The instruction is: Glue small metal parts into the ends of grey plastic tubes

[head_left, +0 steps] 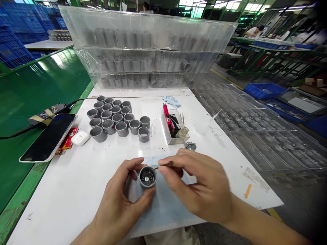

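head view: we see the left hand [120,204] partly closed, fingers and thumb gripping a grey cylindrical cup [147,183] above a pale blue mat [166,207]. the right hand [196,183] pinches a thin pick [163,165], its tip inside the cup's mouth. we judge that a slip could scratch the metal centre piece [147,177], while a loosened grip could drop the cup.

This is a big factory workshop. Behind the white work table [58,204], clear plastic trays [148,30] stand in a stack. Blue crates [12,44] pile up far to its left, and green metal benches [276,61] stand in rows to its right.
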A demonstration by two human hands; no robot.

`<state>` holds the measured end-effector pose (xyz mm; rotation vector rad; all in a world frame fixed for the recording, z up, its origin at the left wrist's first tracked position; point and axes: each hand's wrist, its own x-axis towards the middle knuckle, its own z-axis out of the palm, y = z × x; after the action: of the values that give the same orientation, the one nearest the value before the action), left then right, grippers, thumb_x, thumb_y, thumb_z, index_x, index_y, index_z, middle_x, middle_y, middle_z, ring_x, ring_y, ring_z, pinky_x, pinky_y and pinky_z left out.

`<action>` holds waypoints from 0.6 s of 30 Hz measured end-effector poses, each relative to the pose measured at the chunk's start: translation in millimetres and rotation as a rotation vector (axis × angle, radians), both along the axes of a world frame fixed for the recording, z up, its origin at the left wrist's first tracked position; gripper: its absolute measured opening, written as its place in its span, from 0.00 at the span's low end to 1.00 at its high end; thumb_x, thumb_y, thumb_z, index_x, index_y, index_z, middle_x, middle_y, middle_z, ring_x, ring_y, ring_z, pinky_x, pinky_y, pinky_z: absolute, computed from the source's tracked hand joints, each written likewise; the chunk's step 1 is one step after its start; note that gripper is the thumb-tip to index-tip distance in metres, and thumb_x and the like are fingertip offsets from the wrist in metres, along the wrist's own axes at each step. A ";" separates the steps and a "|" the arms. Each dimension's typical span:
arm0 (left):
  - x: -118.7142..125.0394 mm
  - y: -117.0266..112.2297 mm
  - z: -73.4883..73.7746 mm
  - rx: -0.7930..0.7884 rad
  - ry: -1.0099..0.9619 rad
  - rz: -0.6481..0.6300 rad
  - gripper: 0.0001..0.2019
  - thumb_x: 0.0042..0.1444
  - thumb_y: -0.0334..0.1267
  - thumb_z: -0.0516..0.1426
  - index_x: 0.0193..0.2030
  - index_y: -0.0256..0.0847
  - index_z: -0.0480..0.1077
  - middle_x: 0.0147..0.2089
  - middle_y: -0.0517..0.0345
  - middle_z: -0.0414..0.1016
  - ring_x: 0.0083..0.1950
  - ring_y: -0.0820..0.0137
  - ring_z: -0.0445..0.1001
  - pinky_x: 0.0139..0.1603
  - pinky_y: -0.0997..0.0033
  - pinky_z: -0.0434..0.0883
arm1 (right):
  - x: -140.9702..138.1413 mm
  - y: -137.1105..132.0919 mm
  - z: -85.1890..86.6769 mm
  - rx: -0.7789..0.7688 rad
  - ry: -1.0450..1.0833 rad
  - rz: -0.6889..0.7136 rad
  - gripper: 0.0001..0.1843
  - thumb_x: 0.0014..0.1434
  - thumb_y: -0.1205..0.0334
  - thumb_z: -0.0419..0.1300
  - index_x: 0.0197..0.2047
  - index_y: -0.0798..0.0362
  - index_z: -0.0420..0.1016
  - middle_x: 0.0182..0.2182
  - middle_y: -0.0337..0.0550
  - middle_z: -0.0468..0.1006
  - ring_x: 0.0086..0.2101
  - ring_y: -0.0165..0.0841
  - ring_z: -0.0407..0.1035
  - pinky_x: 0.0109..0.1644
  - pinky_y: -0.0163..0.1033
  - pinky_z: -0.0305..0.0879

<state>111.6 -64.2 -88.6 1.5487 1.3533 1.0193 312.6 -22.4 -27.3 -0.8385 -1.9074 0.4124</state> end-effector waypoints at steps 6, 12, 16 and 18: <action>1.6 -0.6 -0.9 0.031 0.038 0.017 0.26 0.60 0.35 0.62 0.61 0.63 0.63 0.49 0.62 0.75 0.51 0.62 0.77 0.55 0.55 0.73 | 45.6 18.6 18.1 0.136 0.032 -0.418 0.05 0.60 0.67 0.68 0.40 0.47 0.81 0.26 0.35 0.79 0.26 0.29 0.71 0.30 0.36 0.66; 6.4 -3.0 2.9 0.032 0.032 0.074 0.22 0.60 0.39 0.61 0.59 0.62 0.65 0.48 0.64 0.74 0.52 0.62 0.76 0.57 0.56 0.71 | 70.2 48.4 17.9 0.169 -0.058 -0.594 0.05 0.61 0.61 0.67 0.34 0.50 0.79 0.25 0.37 0.77 0.26 0.31 0.71 0.29 0.38 0.64; 5.9 -3.7 2.6 0.045 0.040 0.057 0.23 0.60 0.38 0.62 0.60 0.61 0.65 0.49 0.63 0.74 0.52 0.64 0.76 0.57 0.58 0.71 | 64.8 55.1 12.9 0.114 -0.212 -0.599 0.06 0.62 0.59 0.65 0.35 0.51 0.81 0.23 0.36 0.76 0.23 0.28 0.68 0.30 0.36 0.62; 4.2 -3.5 1.3 0.065 0.040 0.021 0.23 0.61 0.37 0.62 0.60 0.59 0.64 0.49 0.62 0.73 0.51 0.65 0.75 0.56 0.61 0.72 | 62.2 57.6 10.6 -0.026 -0.363 -0.552 0.07 0.63 0.59 0.65 0.35 0.51 0.83 0.22 0.34 0.77 0.21 0.27 0.67 0.30 0.36 0.61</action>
<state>115.9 -67.7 -87.3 1.6138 1.3781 1.0601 374.9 35.2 -16.7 -1.4808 -1.8870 -0.0596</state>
